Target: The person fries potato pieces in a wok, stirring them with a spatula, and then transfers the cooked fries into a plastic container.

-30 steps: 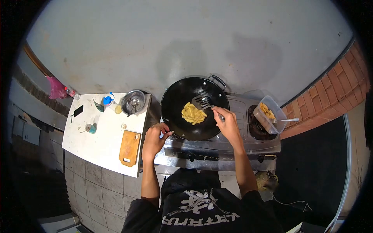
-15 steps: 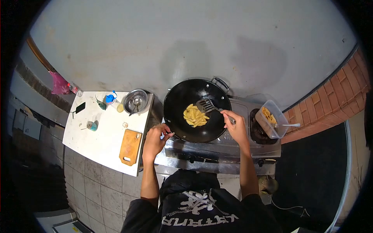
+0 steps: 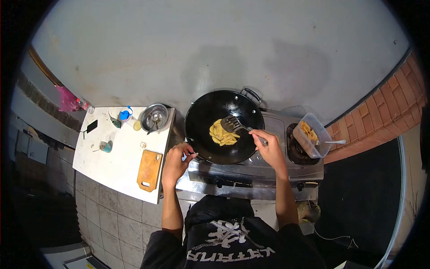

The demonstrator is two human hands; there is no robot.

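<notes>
A large black wok (image 3: 224, 154) stands on the stove with a pile of yellow fried pieces (image 3: 222, 135) at its bottom. My right hand (image 3: 265, 142) is closed round the handle of a slotted spatula (image 3: 231, 123), whose blade is over the upper right of the pile. At the wok's lower left rim, my left hand (image 3: 179, 159) has its fingers pinched together by the wok's near handle. The fingers partly cover that handle.
A clear plastic box (image 3: 312, 134) with fried pieces and a spoon sits on the right burner. On the white table (image 3: 114, 170) at left are a metal bowl (image 3: 154, 118), a cutting board (image 3: 149, 170), a phone (image 3: 92, 126), a jar (image 3: 105, 146) and a blue-capped container (image 3: 126, 115).
My right hand and the spatula have moved slightly left, bringing the blade over the yellow pieces. My left hand stays at the wok's rim.
</notes>
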